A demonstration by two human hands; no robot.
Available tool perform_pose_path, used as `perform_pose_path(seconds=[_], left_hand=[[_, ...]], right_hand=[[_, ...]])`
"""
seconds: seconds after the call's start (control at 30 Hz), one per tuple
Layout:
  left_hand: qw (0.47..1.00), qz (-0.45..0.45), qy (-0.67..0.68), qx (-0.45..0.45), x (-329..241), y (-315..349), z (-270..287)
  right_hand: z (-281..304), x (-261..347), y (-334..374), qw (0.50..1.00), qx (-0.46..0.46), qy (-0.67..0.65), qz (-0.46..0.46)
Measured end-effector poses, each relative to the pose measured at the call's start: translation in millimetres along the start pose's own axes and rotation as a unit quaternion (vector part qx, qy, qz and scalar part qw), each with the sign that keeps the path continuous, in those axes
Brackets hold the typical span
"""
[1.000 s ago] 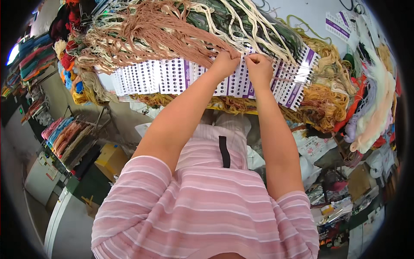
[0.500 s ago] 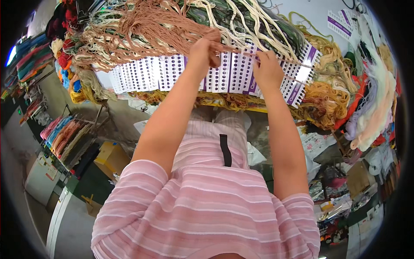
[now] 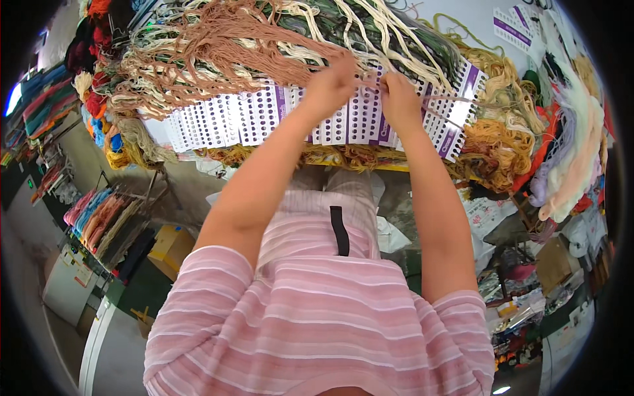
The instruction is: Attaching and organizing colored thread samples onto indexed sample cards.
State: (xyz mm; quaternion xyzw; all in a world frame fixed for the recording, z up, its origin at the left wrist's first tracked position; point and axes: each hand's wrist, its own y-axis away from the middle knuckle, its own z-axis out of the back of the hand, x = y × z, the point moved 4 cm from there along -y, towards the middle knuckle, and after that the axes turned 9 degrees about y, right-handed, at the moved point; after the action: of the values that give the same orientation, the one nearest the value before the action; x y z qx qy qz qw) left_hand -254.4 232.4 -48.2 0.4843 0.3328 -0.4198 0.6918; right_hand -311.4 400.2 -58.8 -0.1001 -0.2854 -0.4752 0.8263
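A row of white and purple punched cards (image 3: 221,119) lies along the near edge of the table, overlapping one another. Above them my left hand (image 3: 333,84), slightly blurred, is closed with brown thread running from it. Close on its right, my right hand (image 3: 401,104) pinches the same brown thread (image 3: 367,84) over the cards. More thin strands trail to the right of this hand across the last cards. Beyond my left hand spreads a large bundle of brown thread (image 3: 231,43), lying over cream and green skeins. Fingertips of both hands are partly hidden.
Cream skeins (image 3: 370,26) lie at the back, and mustard-coloured yarn (image 3: 498,148) is heaped at the right end. Pale yarn hanks (image 3: 571,152) hang at far right. Left of me stand a rack of coloured skeins (image 3: 109,214) and a cardboard box (image 3: 173,247).
My left hand has moved right, closer to my right hand, which has shifted slightly left. The brown loop below my left hand no longer shows.
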Motion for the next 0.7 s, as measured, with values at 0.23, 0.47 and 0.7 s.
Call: perform_pose_path(seconds=[0.23, 0.47, 0.7], left_hand=[[0.917, -0.032, 0.346, -0.194, -42, 31, 239], [0.934, -0.079, 0.328, -0.122, -153, 73, 202], [0.788, -0.007, 0.600, 0.138, -227, 122, 136]], right_hand=[[-17, -14, -5, 0.999, 0.026, 0.007, -0.045], [64, 75, 3, 0.982, -0.110, -0.132, -0.079], [176, 241, 6, 0.870, 0.033, -0.490, -0.038]])
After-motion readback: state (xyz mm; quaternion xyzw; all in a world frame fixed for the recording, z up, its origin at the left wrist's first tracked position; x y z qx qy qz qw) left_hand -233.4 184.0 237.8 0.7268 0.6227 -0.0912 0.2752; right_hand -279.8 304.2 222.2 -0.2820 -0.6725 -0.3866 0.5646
